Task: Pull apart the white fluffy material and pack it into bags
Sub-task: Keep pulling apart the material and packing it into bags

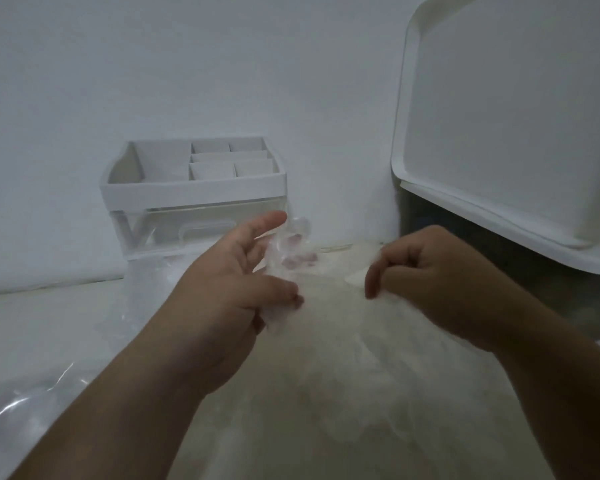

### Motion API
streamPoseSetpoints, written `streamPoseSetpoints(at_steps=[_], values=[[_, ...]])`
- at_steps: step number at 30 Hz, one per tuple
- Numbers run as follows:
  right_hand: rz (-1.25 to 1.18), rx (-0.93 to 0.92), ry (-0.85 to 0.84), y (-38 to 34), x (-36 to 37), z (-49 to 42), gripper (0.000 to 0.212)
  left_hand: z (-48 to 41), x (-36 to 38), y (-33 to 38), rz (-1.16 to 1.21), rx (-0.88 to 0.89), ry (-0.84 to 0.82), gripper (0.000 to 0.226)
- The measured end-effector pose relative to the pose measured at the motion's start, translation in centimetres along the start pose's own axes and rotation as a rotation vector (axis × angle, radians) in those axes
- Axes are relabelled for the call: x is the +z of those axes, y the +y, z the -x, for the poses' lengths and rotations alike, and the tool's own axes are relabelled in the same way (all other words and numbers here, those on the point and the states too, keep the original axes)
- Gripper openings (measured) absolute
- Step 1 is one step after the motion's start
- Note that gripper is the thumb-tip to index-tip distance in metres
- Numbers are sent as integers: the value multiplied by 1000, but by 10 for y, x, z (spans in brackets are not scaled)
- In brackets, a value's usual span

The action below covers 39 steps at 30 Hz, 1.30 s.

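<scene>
Only the head cam here, so one view. The white fluffy material (326,375) is a big pile on the surface (32,323) right in front of me, filling most of the lower middle of the shot. My left hand (236,282) sits at the pile's left top edge, grip pinched on a small tuft between thumb and the lower fingers, index finger sticking straight out. Some crumpled clear plastic (293,233) is right at those fingertips, too blurry to tell if it's held. My right hand (430,271) has its grip clenched on the top of the pile, fingers curled down. A clear bag (32,393) lies flat on the left. At the back wall there's a white organizer (194,188), and a white tray (499,133) stands on the right.
</scene>
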State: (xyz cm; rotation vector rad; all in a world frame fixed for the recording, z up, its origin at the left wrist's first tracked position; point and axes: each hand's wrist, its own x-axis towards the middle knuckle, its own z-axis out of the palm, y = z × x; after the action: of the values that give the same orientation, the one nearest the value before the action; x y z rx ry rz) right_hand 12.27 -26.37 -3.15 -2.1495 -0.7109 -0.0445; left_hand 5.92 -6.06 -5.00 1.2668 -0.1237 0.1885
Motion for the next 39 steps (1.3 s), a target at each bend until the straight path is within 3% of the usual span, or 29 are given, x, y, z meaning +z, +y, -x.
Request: streamPoseSetpoints(at_steps=[1, 3, 5, 7, 9, 10, 14, 18, 21, 23, 25, 26, 28, 29, 30, 31, 33, 37, 39], values=[[-61, 5, -28, 1, 3, 0, 26, 0, 0, -2, 1, 31, -7, 84], [-191, 46, -92, -1, 6, 0, 53, -1, 1, -5, 4, 66, -15, 88], [-168, 76, -160, -4, 8, 1, 69, -1, 3, -7, -7, 80, -15, 88], [-91, 66, -181, -6, 11, 2, 43, -1, 6, -9, -23, 71, 28, 83], [-86, 59, -191, -6, 10, 2, 13, 0, 9, -10, -43, 70, 105, 57], [-106, 56, -181, -5, 8, 1, 9, 0, 10, -9, -56, 70, 160, 46], [-287, 123, -41, 2, -15, 3, 26, -3, 4, -3, -56, 68, 426, 25], [-409, 154, 56, 11, -34, 4, 41, -6, -6, 0, -4, 69, 620, 36], [-444, 153, 160, 11, -38, 3, 20, -5, -5, 3, -70, 121, 714, 45], [-427, 135, 151, 9, -35, 4, 22, -4, -2, 5, -144, 239, 656, 38], [-378, 100, 87, 7, -30, 4, 25, 0, 3, 7, -278, 308, 431, 19], [-350, 79, 52, 6, -27, 5, 29, 3, 6, 7, -394, 300, 265, 22], [-340, 70, -4, 2, -23, 4, 44, 7, 11, 1, -606, 211, -34, 59], [-360, 70, -36, 3, -21, 3, 47, 10, 15, -3, -711, 178, -101, 70], [-385, 76, -61, 1, -19, 3, 47, 12, 18, -7, -824, 177, -123, 68], [-411, 76, -82, -1, -18, 3, 44, 14, 20, -11, -911, 206, -108, 53], [-452, 75, -89, 0, -16, 3, 32, 11, 21, -14, -922, 251, -13, 7], [-342, 142, -63, 7, -22, 3, 54, 3, 11, -16, -640, 206, 197, 13], [-234, 146, -106, 5, -22, 5, 53, 2, 10, -14, -538, 172, 252, 12]])
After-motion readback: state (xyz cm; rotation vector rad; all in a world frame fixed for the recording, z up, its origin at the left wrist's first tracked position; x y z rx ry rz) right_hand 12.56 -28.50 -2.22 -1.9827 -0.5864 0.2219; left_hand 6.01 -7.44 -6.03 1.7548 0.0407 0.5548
